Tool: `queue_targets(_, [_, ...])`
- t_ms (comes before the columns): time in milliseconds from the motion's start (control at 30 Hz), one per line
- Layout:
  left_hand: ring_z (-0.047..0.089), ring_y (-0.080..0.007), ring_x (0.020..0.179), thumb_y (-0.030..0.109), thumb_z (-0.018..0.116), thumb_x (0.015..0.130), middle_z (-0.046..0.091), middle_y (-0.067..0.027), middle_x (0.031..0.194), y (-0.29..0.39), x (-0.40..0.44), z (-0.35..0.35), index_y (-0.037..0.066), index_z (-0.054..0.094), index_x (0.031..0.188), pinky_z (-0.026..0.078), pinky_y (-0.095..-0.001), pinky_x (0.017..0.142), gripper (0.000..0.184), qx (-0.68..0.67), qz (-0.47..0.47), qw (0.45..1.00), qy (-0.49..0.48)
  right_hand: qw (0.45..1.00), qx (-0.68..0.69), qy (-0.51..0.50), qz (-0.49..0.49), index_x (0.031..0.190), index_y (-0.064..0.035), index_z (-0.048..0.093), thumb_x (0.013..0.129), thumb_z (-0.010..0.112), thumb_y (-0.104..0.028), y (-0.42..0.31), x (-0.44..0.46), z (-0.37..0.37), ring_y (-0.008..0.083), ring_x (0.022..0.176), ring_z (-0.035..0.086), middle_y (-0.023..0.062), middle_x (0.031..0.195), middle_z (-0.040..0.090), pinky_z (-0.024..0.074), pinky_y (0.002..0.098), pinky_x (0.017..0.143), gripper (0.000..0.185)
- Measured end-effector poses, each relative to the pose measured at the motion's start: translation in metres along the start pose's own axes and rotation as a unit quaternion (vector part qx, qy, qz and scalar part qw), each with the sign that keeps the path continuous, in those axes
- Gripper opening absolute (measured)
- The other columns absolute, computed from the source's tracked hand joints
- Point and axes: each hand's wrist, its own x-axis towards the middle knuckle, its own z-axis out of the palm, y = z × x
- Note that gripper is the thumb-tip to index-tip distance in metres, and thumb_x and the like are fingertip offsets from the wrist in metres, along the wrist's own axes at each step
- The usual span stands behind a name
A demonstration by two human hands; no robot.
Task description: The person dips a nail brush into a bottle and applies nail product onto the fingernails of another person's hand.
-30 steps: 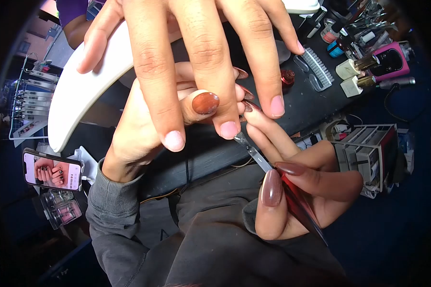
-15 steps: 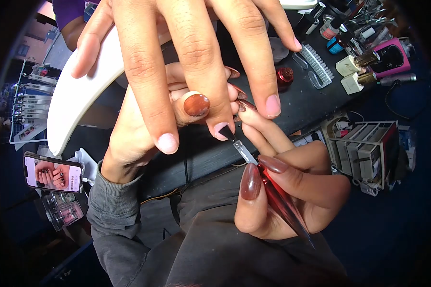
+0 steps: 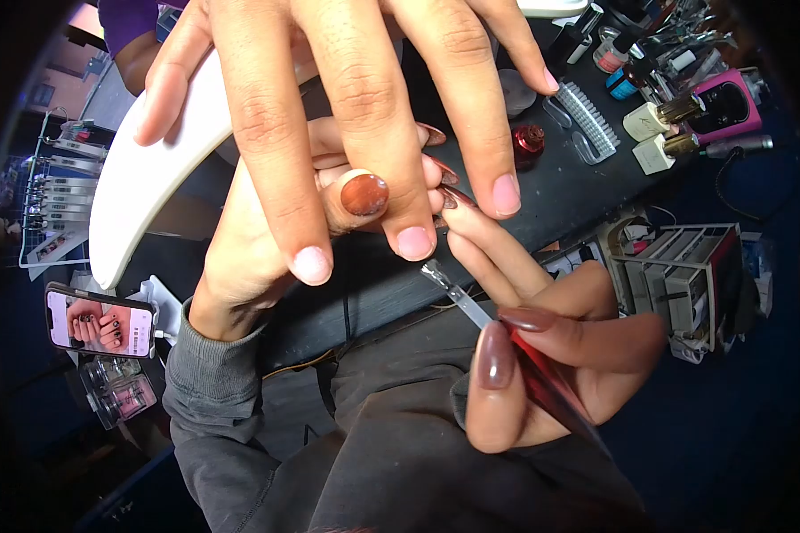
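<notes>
Thumb [image 3: 364, 194] of the left hand [image 3: 262, 222] lies across one finger of another person's hand [image 3: 347, 98], its other fingers bent behind, so the hand is closed around that finger. The right hand [image 3: 556, 373] pinches the red handle [image 3: 547, 382] of a small brush [image 3: 458, 298] between thumb and forefinger; the brush tip is just below the held finger's pink nail [image 3: 414, 242], apart from it.

The left hand rises from a dark grey sleeve [image 3: 212, 364], palm side turned toward the held finger. The other person's hand reaches in from the top, back up, fingers spread. The right hand is tilted, with the brush slanting up and to the left.

On the left stand a wire rack [image 3: 31, 213] with clips, a lit phone [image 3: 100, 320] showing painted nails, and small jars [image 3: 124, 391] near it. A white curved piece [image 3: 138, 191] lies under the other person's hand. On the dark table [image 3: 364, 284], farther right, are a dark red bottle [image 3: 528, 140], a clear-bristled scrub brush [image 3: 587, 123], two cream bottles [image 3: 646, 138] and a pink device [image 3: 727, 108]. A drawer unit [image 3: 684, 275] stands at the far right.
</notes>
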Motion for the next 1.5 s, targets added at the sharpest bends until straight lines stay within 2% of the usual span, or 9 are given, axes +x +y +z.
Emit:
queue_targets(200, [0.056, -0.0201, 0.081, 0.028, 0.061, 0.071, 0.054, -0.0099, 0.092, -0.028, -0.013, -0.016, -0.002, 0.040, 0.108, 0.045, -0.0302, 0.073, 0.052, -0.078, 0.072, 0.994, 0.041, 0.998, 0.030, 0.050, -0.008, 0.083, 0.0079, 0.030, 0.066, 0.045, 0.003, 0.001, 0.004, 0.000, 0.0411, 0.075, 0.055, 0.0166, 0.067, 0.041, 0.0490, 0.0382, 0.069, 0.023])
queue_targets(400, [0.056, -0.0194, 0.081, 0.028, 0.062, 0.070, 0.055, -0.0098, 0.092, -0.029, -0.009, -0.014, -0.003, 0.040, 0.108, 0.045, -0.0298, 0.073, 0.053, -0.072, 0.089, 0.993, 0.016, 0.998, -0.034, -0.023, -0.038, 0.087, 0.0087, 0.035, 0.064, 0.043, 0.006, 0.000, 0.004, 0.001, 0.0429, 0.076, 0.054, 0.0175, 0.065, 0.042, 0.0464, 0.0391, 0.072, 0.025])
queue_targets(467, [0.056, -0.0193, 0.081, 0.028, 0.063, 0.070, 0.055, -0.0099, 0.092, -0.027, -0.008, -0.012, -0.003, 0.040, 0.108, 0.045, -0.0297, 0.074, 0.054, -0.068, 0.107, 0.992, 0.019, 0.999, -0.003, -0.028, 0.040, 0.086, 0.0070, 0.037, 0.063, 0.042, 0.008, -0.009, 0.002, -0.003, 0.0434, 0.076, 0.053, 0.0176, 0.066, 0.043, 0.0455, 0.0397, 0.073, 0.024])
queue_targets(533, [0.055, -0.0190, 0.082, 0.029, 0.063, 0.069, 0.055, -0.0097, 0.092, -0.012, -0.001, 0.000, -0.003, 0.041, 0.107, 0.045, -0.0297, 0.073, 0.055, -0.114, 0.084, 0.989, -0.044, 0.999, -0.003, -0.041, 0.029, 0.088, 0.0067, 0.037, 0.063, 0.042, 0.009, -0.008, 0.005, -0.007, 0.0431, 0.076, 0.054, 0.0177, 0.066, 0.043, 0.0457, 0.0394, 0.073, 0.025])
queue_targets(700, [0.055, -0.0188, 0.081, 0.030, 0.063, 0.069, 0.055, -0.0096, 0.091, -0.003, -0.006, 0.003, -0.003, 0.042, 0.105, 0.045, -0.0291, 0.072, 0.053, -0.085, 0.012, 0.996, 0.013, 0.993, -0.076, -0.086, 0.008, 0.090, 0.0064, 0.035, 0.066, 0.043, 0.008, -0.008, 0.009, -0.004, 0.0410, 0.073, 0.055, 0.0177, 0.066, 0.042, 0.0479, 0.0373, 0.071, 0.025])
queue_targets(1033, [0.056, -0.0188, 0.081, 0.034, 0.064, 0.068, 0.055, -0.0099, 0.090, -0.003, -0.005, 0.001, -0.003, 0.043, 0.105, 0.047, -0.0277, 0.068, 0.056, 0.025, -0.002, 0.999, 0.043, 0.991, -0.110, 0.011, -0.074, 0.085, 0.0069, 0.032, 0.071, 0.044, 0.001, 0.005, 0.002, 0.013, 0.0393, 0.068, 0.056, 0.0171, 0.069, 0.039, 0.0527, 0.0369, 0.060, 0.019])
queue_targets(1133, [0.055, -0.0159, 0.081, 0.009, 0.062, 0.070, 0.057, -0.0116, 0.087, -0.006, -0.005, 0.000, -0.005, 0.052, 0.094, 0.042, -0.0259, 0.077, 0.029, -0.107, 0.033, 0.994, 0.020, 0.992, -0.102, 0.020, -0.072, 0.085, 0.0066, 0.032, 0.071, 0.044, 0.001, 0.005, 0.001, 0.013, 0.0397, 0.069, 0.055, 0.0167, 0.069, 0.039, 0.0525, 0.0384, 0.061, 0.019])
queue_targets(1200, [0.056, -0.0190, 0.081, 0.032, 0.063, 0.069, 0.055, -0.0105, 0.091, -0.002, -0.005, 0.000, -0.003, 0.042, 0.107, 0.046, -0.0281, 0.069, 0.056, 0.029, -0.011, 0.999, 0.036, 0.993, -0.099, 0.018, -0.069, 0.085, 0.0062, 0.032, 0.071, 0.045, 0.001, 0.005, 0.002, 0.013, 0.0400, 0.069, 0.055, 0.0164, 0.069, 0.039, 0.0524, 0.0392, 0.061, 0.019])
queue_targets(1500, [0.056, -0.0193, 0.081, 0.031, 0.062, 0.070, 0.054, -0.0104, 0.092, -0.004, -0.005, -0.005, -0.003, 0.040, 0.108, 0.046, -0.0294, 0.071, 0.055, 0.005, -0.014, 1.000, 0.020, 0.999, 0.024, -0.039, -0.013, 0.085, 0.0046, 0.035, 0.069, 0.047, 0.003, -0.004, 0.006, -0.006, 0.0425, 0.076, 0.053, 0.0142, 0.068, 0.039, 0.0473, 0.0454, 0.070, 0.021])
